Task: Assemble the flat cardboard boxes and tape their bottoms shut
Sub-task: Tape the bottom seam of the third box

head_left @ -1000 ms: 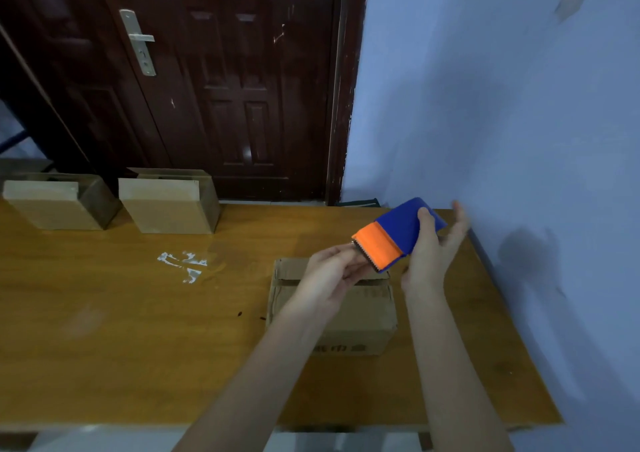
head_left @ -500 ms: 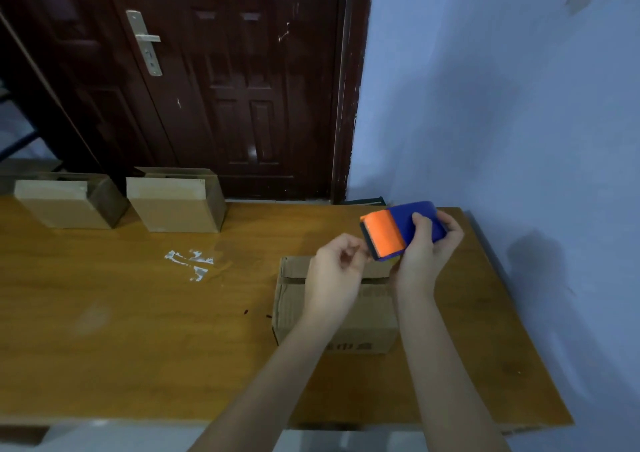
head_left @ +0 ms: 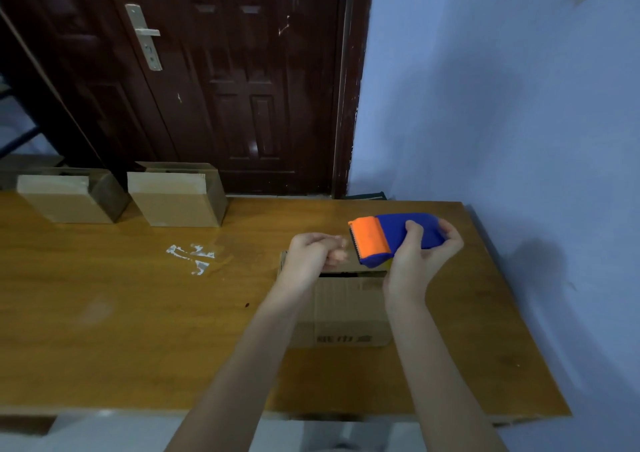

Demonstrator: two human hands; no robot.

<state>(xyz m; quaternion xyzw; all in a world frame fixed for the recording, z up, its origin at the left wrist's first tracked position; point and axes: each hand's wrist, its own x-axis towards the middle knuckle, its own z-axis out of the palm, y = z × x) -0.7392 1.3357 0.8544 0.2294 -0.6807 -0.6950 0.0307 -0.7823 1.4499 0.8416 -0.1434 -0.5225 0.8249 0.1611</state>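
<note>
The tape dispenser point(head_left: 394, 238) is deep blue along its body with a bright orange front end, and a sliver of yellow shows at its underside. The cardboard box point(head_left: 346, 309) beneath it is plain brown with dark printed characters low on its near face, and the two boxes point(head_left: 176, 197) at the far left are a paler tan — their sides fall into dark brown shadow. The table point(head_left: 121, 313) is a warm honey-brown wood grain marked by a patch of white scraps point(head_left: 192, 256), the door point(head_left: 225, 77) is dark reddish brown with a silver handle plate point(head_left: 143, 36), and the wall point(head_left: 502, 105) is pale blue — blotched in places.
</note>
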